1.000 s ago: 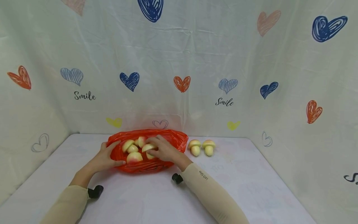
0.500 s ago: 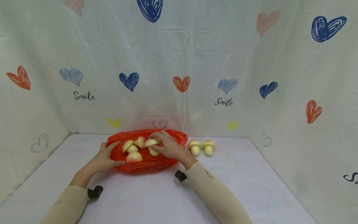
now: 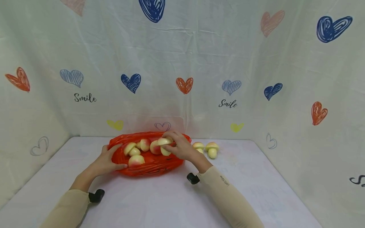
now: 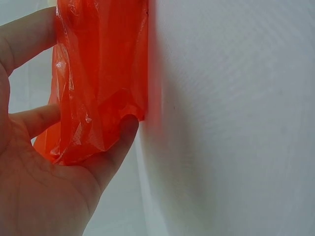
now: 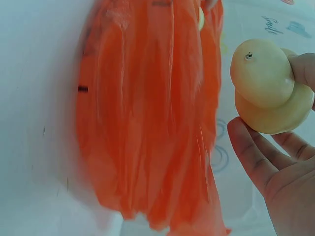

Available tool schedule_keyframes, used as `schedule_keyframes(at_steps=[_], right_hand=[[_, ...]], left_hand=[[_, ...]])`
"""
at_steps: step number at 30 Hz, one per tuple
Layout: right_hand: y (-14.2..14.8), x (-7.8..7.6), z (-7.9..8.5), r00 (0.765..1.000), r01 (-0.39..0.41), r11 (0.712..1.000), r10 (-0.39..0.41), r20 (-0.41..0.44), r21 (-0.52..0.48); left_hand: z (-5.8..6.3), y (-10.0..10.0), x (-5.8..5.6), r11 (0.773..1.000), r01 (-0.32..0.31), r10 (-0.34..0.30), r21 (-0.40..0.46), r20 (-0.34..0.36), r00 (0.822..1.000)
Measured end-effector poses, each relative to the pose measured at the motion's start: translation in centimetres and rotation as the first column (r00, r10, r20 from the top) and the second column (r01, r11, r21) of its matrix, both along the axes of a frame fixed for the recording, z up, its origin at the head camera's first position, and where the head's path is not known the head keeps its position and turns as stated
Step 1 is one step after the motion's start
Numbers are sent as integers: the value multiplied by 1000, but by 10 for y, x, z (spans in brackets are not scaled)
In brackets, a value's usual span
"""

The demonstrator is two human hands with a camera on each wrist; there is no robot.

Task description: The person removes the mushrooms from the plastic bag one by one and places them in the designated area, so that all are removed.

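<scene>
A crinkled red plastic bag [image 3: 154,168] lies with its mouth spread wide at the back of the table. My left hand [image 3: 106,162] grips its left end, thumb in front and fingers behind, as the left wrist view of the bag [image 4: 103,73] also shows. Pinched between the thumb and fingers of my right hand [image 3: 183,148] is a pale yellow mushroom [image 3: 164,141], above the bag's right part. The right wrist view shows this mushroom [image 5: 263,73] stem-end toward the camera. Inside the bag sit several more, among them a mushroom [image 3: 130,148] and a pink-tinged cap [image 3: 136,160].
Two mushrooms stand on the table right of the bag; the nearer one [image 3: 198,146] is partly covered by my right hand, the other mushroom [image 3: 212,150] shows fully. A white curtain [image 3: 199,63] with printed hearts rises behind the white table [image 3: 242,183].
My right hand has carried its mushroom from the middle of the bag rightward and up, uncovering another pink-tinged one behind it. My left hand stays at the bag's left end.
</scene>
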State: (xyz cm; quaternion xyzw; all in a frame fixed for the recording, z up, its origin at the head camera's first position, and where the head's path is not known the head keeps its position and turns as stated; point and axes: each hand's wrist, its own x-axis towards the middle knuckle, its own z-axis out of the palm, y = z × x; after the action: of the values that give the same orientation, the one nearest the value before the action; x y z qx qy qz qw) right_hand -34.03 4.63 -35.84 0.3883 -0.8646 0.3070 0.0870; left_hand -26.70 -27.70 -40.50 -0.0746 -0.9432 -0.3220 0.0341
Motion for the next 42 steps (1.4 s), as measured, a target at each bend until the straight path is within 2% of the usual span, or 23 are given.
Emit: schedule_keyframes(at_steps=[6,20,26,36,42], right_hand=[[18,1,0,1000,7,999,-8,-28,-46],[59,6,-5,1000,27,992,-29,-7,-127],[82,9,-8,997,74,984,-69,33,-165],[120,8,-7,993,96,978,-108,-51,-187],[142,7,-10,984,168,972,-175,-29,-163]], left_hand=[[-1,-1,2,1000,-2,2,-3,-7,1000],[-2,-4,7,1000,-18,18,-10,4,1000],[-3,-2,4,1000,-15,15,-1,20,1000],[3,2,3,1000,-11,11,3,17,1000],[3,3,4,1000,-8,8,-1,10,1000]])
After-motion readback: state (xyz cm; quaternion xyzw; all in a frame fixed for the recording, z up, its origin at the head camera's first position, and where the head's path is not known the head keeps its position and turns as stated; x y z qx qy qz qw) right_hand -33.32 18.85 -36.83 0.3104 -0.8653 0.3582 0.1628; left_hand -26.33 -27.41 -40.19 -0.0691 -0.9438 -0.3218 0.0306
